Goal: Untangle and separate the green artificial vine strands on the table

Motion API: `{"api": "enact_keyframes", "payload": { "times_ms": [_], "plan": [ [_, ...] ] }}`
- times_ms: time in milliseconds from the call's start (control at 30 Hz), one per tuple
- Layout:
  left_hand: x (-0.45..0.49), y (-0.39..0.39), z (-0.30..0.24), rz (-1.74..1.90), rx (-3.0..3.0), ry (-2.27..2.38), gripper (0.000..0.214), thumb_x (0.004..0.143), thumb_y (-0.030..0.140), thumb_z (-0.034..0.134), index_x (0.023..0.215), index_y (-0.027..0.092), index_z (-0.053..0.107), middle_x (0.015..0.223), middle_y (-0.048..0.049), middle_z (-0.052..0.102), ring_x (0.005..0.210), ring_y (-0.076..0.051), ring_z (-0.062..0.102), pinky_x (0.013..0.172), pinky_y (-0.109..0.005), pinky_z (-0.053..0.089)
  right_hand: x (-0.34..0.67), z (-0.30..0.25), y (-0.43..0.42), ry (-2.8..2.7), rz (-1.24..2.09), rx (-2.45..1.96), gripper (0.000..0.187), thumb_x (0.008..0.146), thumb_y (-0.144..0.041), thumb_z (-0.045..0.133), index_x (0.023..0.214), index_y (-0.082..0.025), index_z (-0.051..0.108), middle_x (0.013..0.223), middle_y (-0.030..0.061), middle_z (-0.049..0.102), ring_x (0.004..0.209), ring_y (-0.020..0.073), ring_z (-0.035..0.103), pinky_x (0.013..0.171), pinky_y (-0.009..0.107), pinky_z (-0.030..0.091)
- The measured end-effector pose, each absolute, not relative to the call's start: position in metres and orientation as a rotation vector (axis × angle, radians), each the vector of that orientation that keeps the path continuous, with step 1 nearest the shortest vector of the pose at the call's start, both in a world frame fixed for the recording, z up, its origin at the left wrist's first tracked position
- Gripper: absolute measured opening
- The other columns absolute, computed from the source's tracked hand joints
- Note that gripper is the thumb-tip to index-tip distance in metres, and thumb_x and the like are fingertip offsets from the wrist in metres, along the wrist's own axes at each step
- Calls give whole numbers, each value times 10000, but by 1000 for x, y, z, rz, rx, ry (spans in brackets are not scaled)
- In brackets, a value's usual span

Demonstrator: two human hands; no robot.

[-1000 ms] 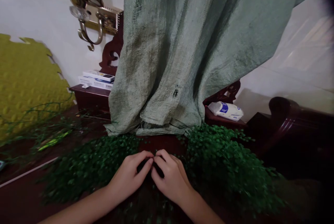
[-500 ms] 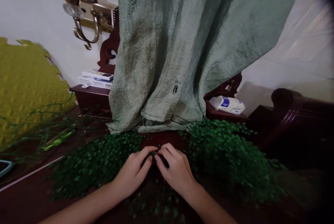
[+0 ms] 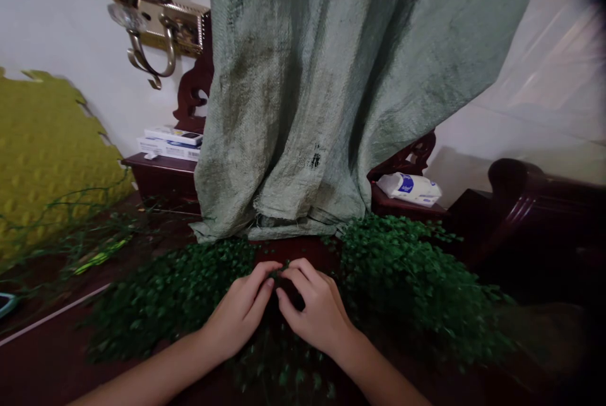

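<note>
My left hand [image 3: 239, 311] and my right hand [image 3: 315, 308] lie side by side on a dark wooden surface, fingertips meeting over a small dark green sprig [image 3: 279, 280]. Both hands have their fingers curled into a pinch on it. A pile of small-leaved green foliage [image 3: 165, 298] spreads to the left of my hands, and a bigger mound of green foliage [image 3: 407, 286] rises to the right. More leaves lie under my wrists.
A pale green woven sack [image 3: 331, 90] hangs down just behind my hands. Behind it stand dark carved wooden furniture [image 3: 521, 204], stacked boxes [image 3: 170, 141] at left and a white packet [image 3: 409, 186] at right. A yellow foam mat [image 3: 42, 153] and a brass wall lamp [image 3: 137, 8] are at left.
My hands have shifted slightly forward and the view has drifted a little; the fingertips stay pinched together on the sprig.
</note>
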State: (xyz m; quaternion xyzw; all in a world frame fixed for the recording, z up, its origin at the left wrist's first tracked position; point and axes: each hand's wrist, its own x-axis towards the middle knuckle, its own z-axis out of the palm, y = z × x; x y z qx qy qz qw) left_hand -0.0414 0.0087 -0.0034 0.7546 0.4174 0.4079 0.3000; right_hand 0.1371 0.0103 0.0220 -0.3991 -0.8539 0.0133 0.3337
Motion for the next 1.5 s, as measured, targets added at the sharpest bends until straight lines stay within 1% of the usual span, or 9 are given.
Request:
{"api": "enact_keyframes", "payload": {
  "times_ms": [133, 267, 533, 800, 1033, 1133, 1300, 1400, 1500],
  "plan": [
    [-41, 8, -2, 1064, 2021, 1089, 319, 994, 319, 339, 1274, 250, 475, 1129, -43, 665, 981, -187, 650, 858, -301, 515, 137, 24, 10, -2246, -8, -1037, 148, 894, -250, 534, 999, -200, 626, 980, 55, 621, 802, 160, 650, 753, 278, 533],
    [-42, 7, -1, 1057, 2040, 1072, 311, 991, 311, 346, 1268, 256, 476, 1150, -43, 662, 1011, -190, 644, 868, -304, 509, 137, 23, 12, -2245, -32, -1041, 144, 911, -236, 508, 979, -197, 629, 976, 62, 622, 784, 162, 651, 729, 275, 532],
    [-43, 7, -1, 1061, 2083, 1089, 314, 978, 289, 375, 1273, 242, 469, 1176, -43, 659, 1061, -189, 636, 890, -298, 504, 139, 19, 15, -2272, -36, -1004, 193, 913, -136, 457, 964, -193, 634, 988, 60, 621, 744, 149, 634, 697, 261, 514],
    [-43, 5, 2, 1030, 2052, 1076, 326, 1001, 307, 325, 1302, 255, 438, 1209, -33, 635, 1040, -176, 634, 877, -279, 495, 139, 23, 10, -2258, -3, -1003, 126, 887, -218, 533, 968, -189, 625, 999, 61, 615, 806, 164, 644, 750, 275, 525],
    [-42, 4, 2, 1024, 2048, 1042, 325, 998, 338, 332, 1294, 260, 442, 1196, -45, 644, 997, -193, 642, 885, -319, 499, 141, 23, 13, -2274, -17, -989, 103, 892, -231, 539, 937, -191, 622, 1006, 63, 616, 802, 168, 637, 746, 278, 518],
    [-42, 4, 2, 1008, 2069, 1049, 311, 996, 329, 335, 1279, 260, 442, 1199, -40, 645, 984, -189, 646, 878, -321, 498, 141, 22, 13, -2281, 11, -992, 94, 893, -209, 529, 925, -191, 615, 1010, 63, 613, 751, 152, 616, 709, 267, 503],
    [-42, 2, 3, 987, 2127, 1090, 285, 987, 307, 355, 1262, 270, 419, 1121, -16, 669, 951, -183, 663, 849, -316, 509, 138, 17, 14, -2146, 236, -983, 85, 847, -146, 522, 836, -202, 584, 928, 24, 584, 610, 96, 518, 584, 216, 438],
    [-42, 1, 2, 1014, 2189, 1127, 273, 970, 292, 393, 1242, 273, 414, 1066, -6, 682, 967, -190, 669, 826, -313, 519, 136, 16, 13, -2094, 311, -989, 93, 799, -116, 524, 789, -202, 556, 895, 10, 571, 594, 86, 488, 577, 207, 419],
    [-40, 3, -1, 1099, 2226, 1219, 273, 951, 291, 433, 1222, 265, 424, 1040, -12, 689, 931, -195, 680, 773, -307, 534, 135, 17, 11, -2099, 279, -1025, 83, 780, -117, 526, 778, -200, 533, 889, 12, 587, 597, 91, 482, 583, 211, 408]
  ]
}}
